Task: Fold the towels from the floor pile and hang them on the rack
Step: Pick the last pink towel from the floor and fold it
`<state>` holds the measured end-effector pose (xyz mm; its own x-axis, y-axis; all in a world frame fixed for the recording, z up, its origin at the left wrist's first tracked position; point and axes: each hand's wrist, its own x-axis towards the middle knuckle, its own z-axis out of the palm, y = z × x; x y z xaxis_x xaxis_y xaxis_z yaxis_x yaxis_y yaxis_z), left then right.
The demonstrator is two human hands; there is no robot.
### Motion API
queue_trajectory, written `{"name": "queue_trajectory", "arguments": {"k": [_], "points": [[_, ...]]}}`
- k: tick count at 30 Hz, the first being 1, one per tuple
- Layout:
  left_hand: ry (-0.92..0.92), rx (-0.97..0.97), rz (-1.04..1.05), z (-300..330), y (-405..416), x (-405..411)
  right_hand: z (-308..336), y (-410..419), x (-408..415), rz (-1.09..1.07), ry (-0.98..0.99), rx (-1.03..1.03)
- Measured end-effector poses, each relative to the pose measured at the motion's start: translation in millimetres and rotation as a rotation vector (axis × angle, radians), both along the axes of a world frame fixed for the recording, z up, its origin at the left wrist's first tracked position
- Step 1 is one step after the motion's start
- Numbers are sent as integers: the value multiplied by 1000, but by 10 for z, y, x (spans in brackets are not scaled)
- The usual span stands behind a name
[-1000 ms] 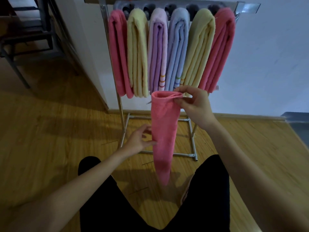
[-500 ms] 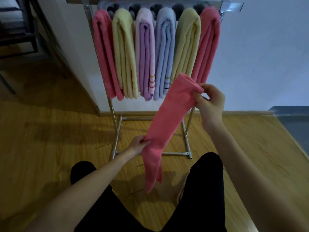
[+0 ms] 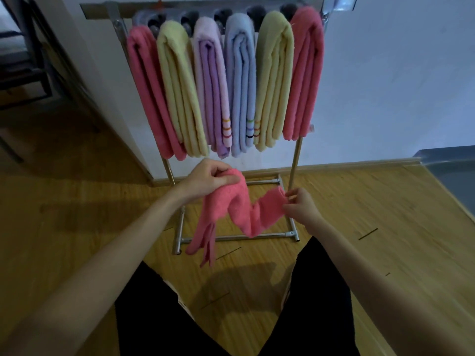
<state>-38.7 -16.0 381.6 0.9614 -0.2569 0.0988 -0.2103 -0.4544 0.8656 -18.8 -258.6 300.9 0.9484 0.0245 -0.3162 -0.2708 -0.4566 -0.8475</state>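
Fingers of the left hand [image 3: 208, 181] curl around one fold of a fuzzy pink terry towel [image 3: 231, 211]; the right hand [image 3: 299, 206] pinches its other end, cloth sagging between, below 6 hung towels on the metal rack [image 3: 295, 160].

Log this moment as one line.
left hand: grips folded pink terry towel | right hand: pinches its other end | towel: sagging between hands, unhung | metal rack: six folded towels hanging
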Motion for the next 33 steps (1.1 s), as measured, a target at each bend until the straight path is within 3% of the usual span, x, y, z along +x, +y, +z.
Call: {"name": "queue_trajectory", "arguments": {"k": [2, 4, 6, 9, 11, 22, 30, 33], "points": [[36, 24, -122, 219, 12, -31, -7, 27, 43, 183, -35, -278], [51, 81, -206, 395, 5, -58, 97, 134, 46, 192, -245, -258], [77, 135, -253, 493, -5, -68, 290, 251, 13, 204, -379, 62], [86, 150, -288, 557, -13, -58, 590, 357, 6, 401, -201, 566], [88, 152, -287, 594, -1, -71, 691, 417, 15, 569, -106, 695], [69, 156, -139, 661, 329, -186, 961, 646, 121, 910, 8, 537], [140, 49, 54, 479, 875, -284, 1041, 713, 330, 699, 56, 568], [170, -62, 35, 531, 1057, -309, 1021, 760, 411, 643, 44, 542]]}}
